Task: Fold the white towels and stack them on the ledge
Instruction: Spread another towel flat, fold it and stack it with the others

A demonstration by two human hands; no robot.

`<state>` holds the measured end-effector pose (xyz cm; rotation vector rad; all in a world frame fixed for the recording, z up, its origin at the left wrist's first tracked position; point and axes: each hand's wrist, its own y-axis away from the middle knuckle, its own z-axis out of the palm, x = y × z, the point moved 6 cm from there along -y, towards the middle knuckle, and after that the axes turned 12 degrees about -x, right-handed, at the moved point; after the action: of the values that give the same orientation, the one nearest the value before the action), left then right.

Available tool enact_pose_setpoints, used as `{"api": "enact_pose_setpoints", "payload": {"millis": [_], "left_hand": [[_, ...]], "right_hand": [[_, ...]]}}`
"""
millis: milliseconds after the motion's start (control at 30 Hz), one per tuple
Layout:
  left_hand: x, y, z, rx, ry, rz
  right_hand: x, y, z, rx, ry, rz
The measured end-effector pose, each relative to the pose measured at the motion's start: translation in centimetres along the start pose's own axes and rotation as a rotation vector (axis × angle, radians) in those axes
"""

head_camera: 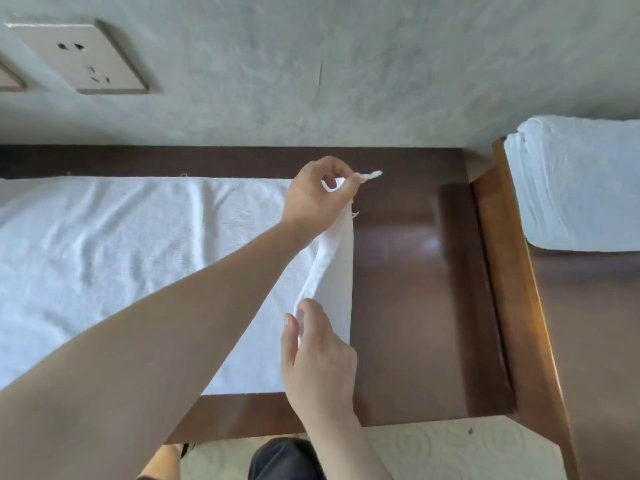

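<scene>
A white towel (138, 258) lies spread flat on the dark brown table (415, 289), running off the left edge of view. My left hand (317, 195) pinches the towel's far right corner and lifts it off the table. My right hand (317, 355) pinches the near part of the same right edge, also raised. The edge between my hands hangs lifted as a loose band. A stack of folded white towels (575, 185) sits on the wooden ledge (512, 271) at the right.
A grey wall (346, 71) rises right behind the table, with a beige socket plate (79, 57) at the upper left. The raised wooden rim of the ledge borders the table's right side. Pale patterned floor (433, 452) shows below the table's front edge.
</scene>
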<state>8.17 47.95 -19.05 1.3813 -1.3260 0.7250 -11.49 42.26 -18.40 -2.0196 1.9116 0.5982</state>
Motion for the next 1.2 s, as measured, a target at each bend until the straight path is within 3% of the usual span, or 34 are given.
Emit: {"api": "enact_pose_setpoints", "payload": {"millis": [133,200,367,667,733,833,1033,1200], "left_hand": [[-2.6,3.5,-8.8,0.128,0.423,-0.041],[-4.2,5.8,-13.5,0.225,0.467,-0.076],[-6.4,12.4,-24.1,0.352,0.393,-0.037],[-8.7,16.7,-38.8,0.435,0.310,0.024],[-9.7,16.5,-41.7,0.491,0.211,0.001],[-11.3,16.2,-44.6,0.561,-0.130,-0.079],[-16.9,15.3,-44.1,0.297,-0.459,-0.192],[-19.9,17.4,-42.6,0.078,-0.568,-0.110]], "right_hand": [[-6.0,-0.5,2.3,-0.069,0.003,-0.083],[-9.6,-0.5,3.3,-0.093,-0.019,-0.141],[-19.0,0.5,6.0,-0.099,0.074,-0.315],[-32.9,1.7,10.7,-0.177,0.076,-0.385],[-35.2,1.5,12.2,-0.208,0.067,-0.373],[-37.9,1.1,14.7,-0.210,0.079,-0.342],[-40.2,1.0,21.8,-0.320,0.262,-0.240],[-39.4,1.9,25.5,-0.427,0.071,-0.220]]}}
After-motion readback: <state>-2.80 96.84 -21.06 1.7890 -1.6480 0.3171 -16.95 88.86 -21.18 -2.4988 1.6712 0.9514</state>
